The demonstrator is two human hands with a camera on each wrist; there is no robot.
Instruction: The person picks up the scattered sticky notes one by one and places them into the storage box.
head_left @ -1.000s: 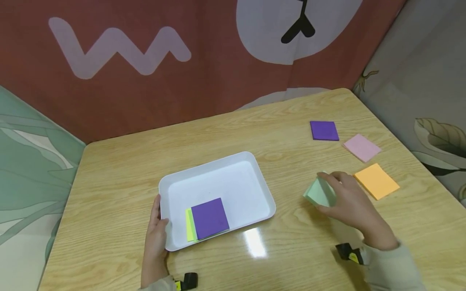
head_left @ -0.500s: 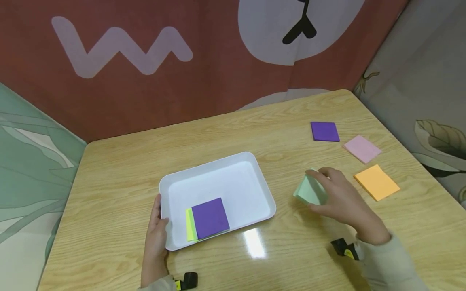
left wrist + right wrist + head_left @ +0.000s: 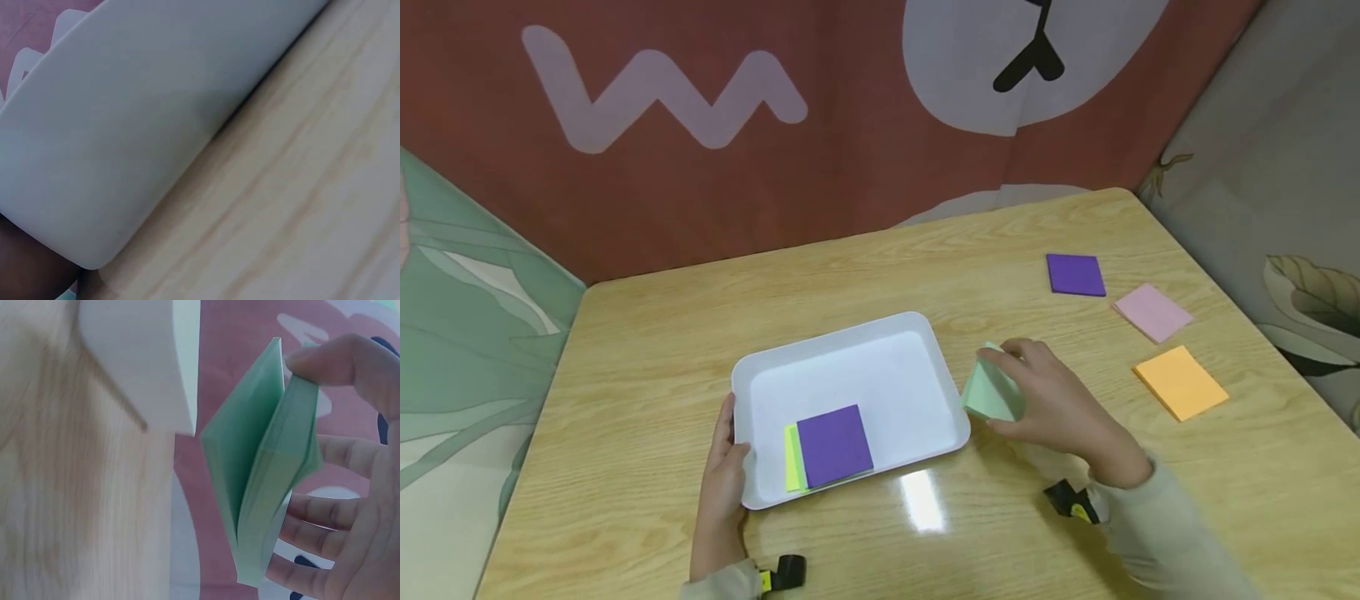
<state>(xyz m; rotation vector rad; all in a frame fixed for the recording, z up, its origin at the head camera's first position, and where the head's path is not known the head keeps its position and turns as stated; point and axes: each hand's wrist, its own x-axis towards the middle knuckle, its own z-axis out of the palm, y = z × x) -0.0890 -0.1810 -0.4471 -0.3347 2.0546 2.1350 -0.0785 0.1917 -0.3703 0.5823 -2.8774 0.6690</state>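
Note:
In the head view, my right hand (image 3: 1052, 404) pinches a pale green sticky note pad (image 3: 991, 396) between thumb and fingers, beside the right rim of a white tray (image 3: 895, 392). The right wrist view shows the green pad (image 3: 275, 456) tilted, its sheets parted into two sections with a gap. My left hand (image 3: 724, 479) grips the tray's left end, thumb over the rim and fingers along the outer wall. A purple sticky note pad (image 3: 835, 446) lies in the tray's front left part, over yellow and green ones (image 3: 793, 458) whose left edges stick out.
Toward the table's right side lie a purple pad (image 3: 1077, 275), a pink pad (image 3: 1153, 312) and an orange pad (image 3: 1182, 383). A red printed curtain (image 3: 835, 183) hangs behind the wooden table (image 3: 662, 350).
My right hand has carried the green pad leftward, from near the orange pad to the tray's right rim. The left hand keeps its grip on the tray. The head view has shifted slightly.

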